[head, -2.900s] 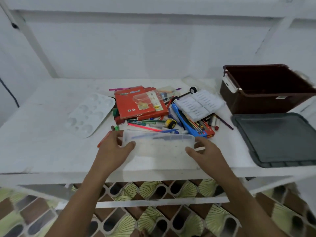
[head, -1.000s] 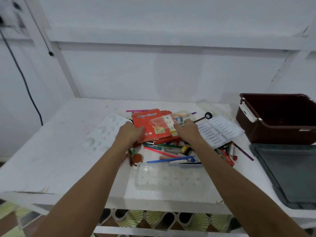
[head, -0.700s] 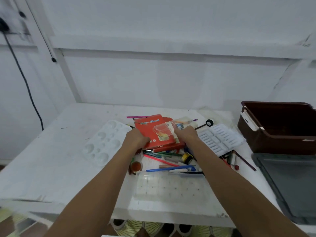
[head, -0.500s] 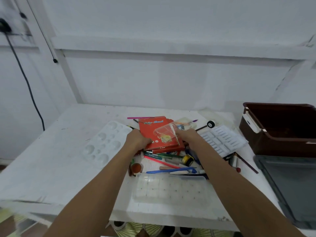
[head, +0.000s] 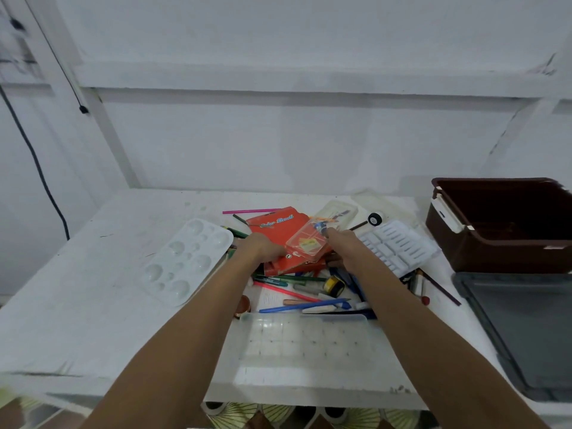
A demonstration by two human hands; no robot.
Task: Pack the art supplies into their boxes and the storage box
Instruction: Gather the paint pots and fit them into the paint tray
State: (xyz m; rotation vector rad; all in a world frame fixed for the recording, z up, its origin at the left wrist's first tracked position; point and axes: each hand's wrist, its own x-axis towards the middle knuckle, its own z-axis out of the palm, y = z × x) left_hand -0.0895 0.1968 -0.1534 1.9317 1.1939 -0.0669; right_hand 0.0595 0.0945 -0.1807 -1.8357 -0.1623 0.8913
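Observation:
A red colour-pencil box (head: 280, 226) lies on the pile of supplies at the middle of the white table (head: 93, 305). A small clear plastic case (head: 308, 244) sits tilted on top of it. My left hand (head: 263, 249) grips the red box's left edge. My right hand (head: 343, 246) holds the clear case at its right side. Loose pens and pencils (head: 303, 297) lie in front of the red box. An open clear plastic box (head: 306, 339) rests near the front edge between my forearms. The brown storage box (head: 501, 224) stands open at the right.
A white paint palette (head: 188, 261) lies left of the pile. A white ribbed tray (head: 399, 247) sits right of my right hand. The dark grey lid (head: 523, 329) lies flat in front of the storage box. A black cable (head: 40, 168) hangs at the left wall.
Both hands left the clear box at the front edge and reached to the red box. Since then the clear case has tilted up under my right hand.

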